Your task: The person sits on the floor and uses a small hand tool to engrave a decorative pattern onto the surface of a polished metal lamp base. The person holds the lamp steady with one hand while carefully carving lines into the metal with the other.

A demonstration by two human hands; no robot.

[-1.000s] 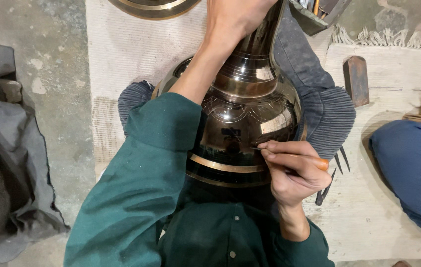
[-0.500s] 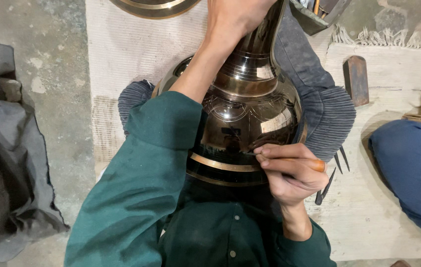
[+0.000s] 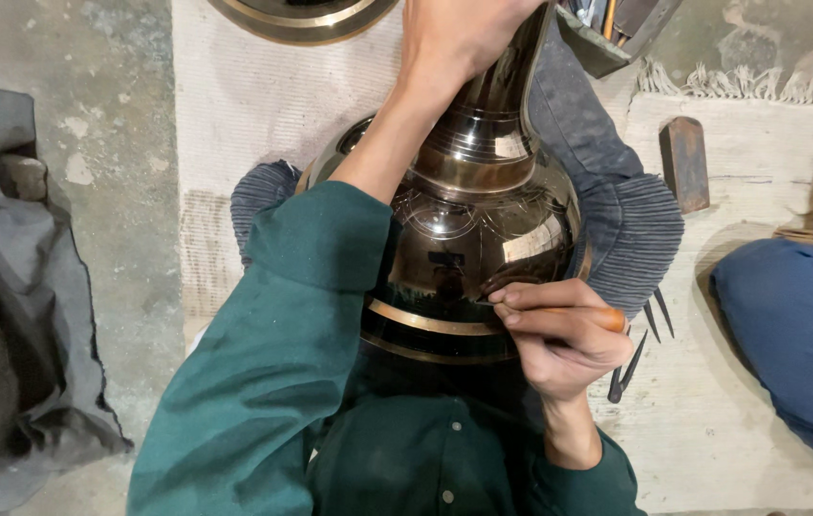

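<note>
A large dark polished metal vase (image 3: pixel 468 239) with brass bands stands between my knees, its neck pointing away from me. My left hand (image 3: pixel 459 33) grips the top of the neck, the green sleeve reaching over the vase's shoulder. My right hand (image 3: pixel 559 334) presses against the lower right of the body, just above the brass band, pinching an engraving tool with an orange wooden handle (image 3: pixel 607 317). The tool's tip touches the dark surface, where thin scratched arcs show.
Several dark pointed metal tools (image 3: pixel 638 354) lie on the pale mat beside my right knee. A flat rusty metal block (image 3: pixel 684 162) rests further right. Another person's blue-clad leg (image 3: pixel 793 325) is at the right. Grey cloth (image 3: pixel 14 287) covers the left floor. A brass bowl rim (image 3: pixel 301 14) sits at top.
My right hand has shifted slightly along the vase's body with the tool. The left hand and the vase stay as before.
</note>
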